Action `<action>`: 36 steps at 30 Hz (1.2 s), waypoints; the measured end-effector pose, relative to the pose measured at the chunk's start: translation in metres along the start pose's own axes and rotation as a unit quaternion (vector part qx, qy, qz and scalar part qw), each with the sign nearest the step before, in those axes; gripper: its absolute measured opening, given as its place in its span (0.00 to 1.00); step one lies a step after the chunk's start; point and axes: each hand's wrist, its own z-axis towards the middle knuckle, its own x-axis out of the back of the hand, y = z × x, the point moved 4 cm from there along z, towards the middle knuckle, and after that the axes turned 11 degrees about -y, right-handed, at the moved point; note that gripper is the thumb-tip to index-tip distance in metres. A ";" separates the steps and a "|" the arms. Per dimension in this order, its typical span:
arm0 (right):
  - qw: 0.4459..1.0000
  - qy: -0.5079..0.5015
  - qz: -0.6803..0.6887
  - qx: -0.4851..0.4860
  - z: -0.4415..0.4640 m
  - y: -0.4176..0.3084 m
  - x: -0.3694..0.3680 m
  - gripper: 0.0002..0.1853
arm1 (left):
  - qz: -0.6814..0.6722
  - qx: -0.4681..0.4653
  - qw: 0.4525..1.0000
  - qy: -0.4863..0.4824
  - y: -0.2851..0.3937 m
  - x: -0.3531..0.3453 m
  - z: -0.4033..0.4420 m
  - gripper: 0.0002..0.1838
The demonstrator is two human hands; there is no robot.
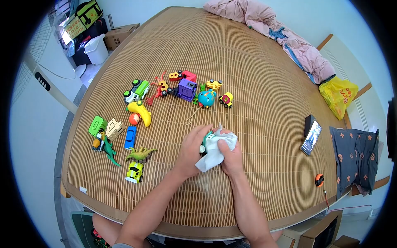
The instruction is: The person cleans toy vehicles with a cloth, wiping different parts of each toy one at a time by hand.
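My left hand is closed around a small green and white toy, most of which is covered. A white wipe lies over the toy, pinched under the thumb of my right hand. Both hands meet above the bamboo mat. Just beyond them sits a blue round toy with a string loop, beside a purple cube toy and a small yellow and red toy vehicle. What kind of toy my hands hold cannot be made out.
At left lie a banana toy, a blue car, a yellow-green car, dinosaur figures and a green and white truck. A phone leans at right, near an orange and black round object. Bedding lines the far edge.
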 end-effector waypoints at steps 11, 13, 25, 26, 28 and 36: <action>0.971 0.011 -0.236 0.040 -0.002 -0.005 -0.011 0.18 | 0.068 -0.009 0.997 -0.025 -0.001 -0.002 -0.002 0.33; 0.969 0.031 -0.243 0.037 -0.003 -0.003 -0.009 0.17 | 0.051 -0.007 0.998 -0.028 0.000 -0.001 -0.001 0.35; 0.993 0.102 -0.056 -0.010 0.000 0.000 0.004 0.10 | 0.089 -0.023 0.996 -0.011 0.001 -0.006 -0.001 0.45; 0.993 0.102 -0.056 -0.010 0.000 0.001 0.005 0.10 | 0.089 -0.023 0.996 -0.011 0.001 -0.007 -0.001 0.45; 0.994 0.095 -0.046 -0.004 0.001 0.002 0.007 0.10 | 0.081 -0.020 0.996 -0.013 0.000 -0.007 -0.001 0.48; 0.996 0.084 -0.032 0.023 0.002 0.005 0.012 0.11 | 0.061 0.013 0.998 -0.030 -0.001 -0.007 0.000 0.51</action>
